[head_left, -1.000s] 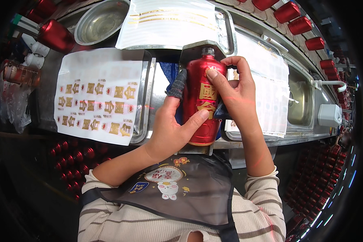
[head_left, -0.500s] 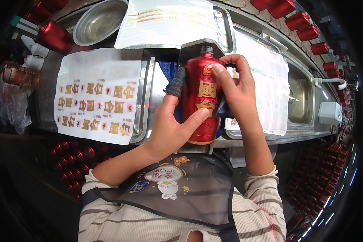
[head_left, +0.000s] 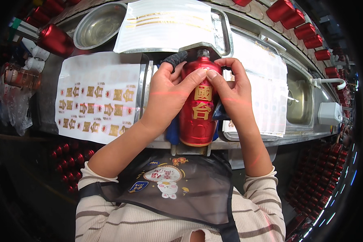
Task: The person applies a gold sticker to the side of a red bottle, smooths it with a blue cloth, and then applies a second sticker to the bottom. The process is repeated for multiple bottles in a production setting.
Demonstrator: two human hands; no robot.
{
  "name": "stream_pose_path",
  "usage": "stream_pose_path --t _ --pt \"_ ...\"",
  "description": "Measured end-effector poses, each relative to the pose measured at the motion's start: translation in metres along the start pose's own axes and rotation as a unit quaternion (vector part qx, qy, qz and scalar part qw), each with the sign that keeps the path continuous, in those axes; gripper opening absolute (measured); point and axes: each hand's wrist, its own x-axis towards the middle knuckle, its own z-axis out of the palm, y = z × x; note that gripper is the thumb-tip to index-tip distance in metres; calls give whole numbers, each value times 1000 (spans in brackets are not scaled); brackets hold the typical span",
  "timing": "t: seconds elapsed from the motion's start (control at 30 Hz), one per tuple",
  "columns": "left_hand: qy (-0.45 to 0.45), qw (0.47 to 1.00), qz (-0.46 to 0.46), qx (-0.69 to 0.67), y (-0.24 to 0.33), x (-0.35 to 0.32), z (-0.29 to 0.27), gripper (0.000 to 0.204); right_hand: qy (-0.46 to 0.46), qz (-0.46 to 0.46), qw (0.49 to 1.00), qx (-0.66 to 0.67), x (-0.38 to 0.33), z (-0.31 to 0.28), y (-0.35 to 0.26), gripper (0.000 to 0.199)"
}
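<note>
A glossy red bottle [head_left: 197, 131] with a bare neck lies in front of me, its neck pointing away, in a metal holder [head_left: 205, 45]. Two large gold characters [head_left: 201, 103] run down its front. My left hand [head_left: 165, 94] grips its left side near the shoulder, with a dark wrap on one finger. From the right, my right hand [head_left: 234, 86] holds the shoulder, its index finger bent beside the neck. Both thumbtips press together on the small emblem above the characters and mostly cover it. Blue cloth [head_left: 172, 133] shows beside the bottle.
A white sheet of gold decals [head_left: 74, 66] lies at left. Another sheet with gold strips [head_left: 165, 36] sits on a tray at the back, beside a metal bowl [head_left: 99, 30]. White sheets [head_left: 266, 86] and a sink [head_left: 300, 105] are at right. Several red bottles [head_left: 280, 10] line the back.
My left hand has moved up from the lower characters to the emblem, its thumb now meeting the right thumb. Bottles along the back right have shifted.
</note>
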Motion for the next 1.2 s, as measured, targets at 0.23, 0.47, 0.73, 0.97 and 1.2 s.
stream_pose_path --t 0.23,0.47,0.73,0.97,1.2 --pt "-1 1000 16 4 -2 -1 0 33 4 -22 1000 10 1 2 6 41" --pt "21 999 -35 -4 0 -19 -10 48 0 22 997 75 -22 -13 9 40" --pt "-66 996 10 53 -18 -41 -28 54 -22 4 994 107 -58 -6 28 58" --pt "-75 996 11 57 -19 -41 -31 61 -45 22 989 141 -58 -9 23 63" --pt "-90 992 20 91 -19 -42 -32 77 -33 -12 995 93 -60 -5 29 69"
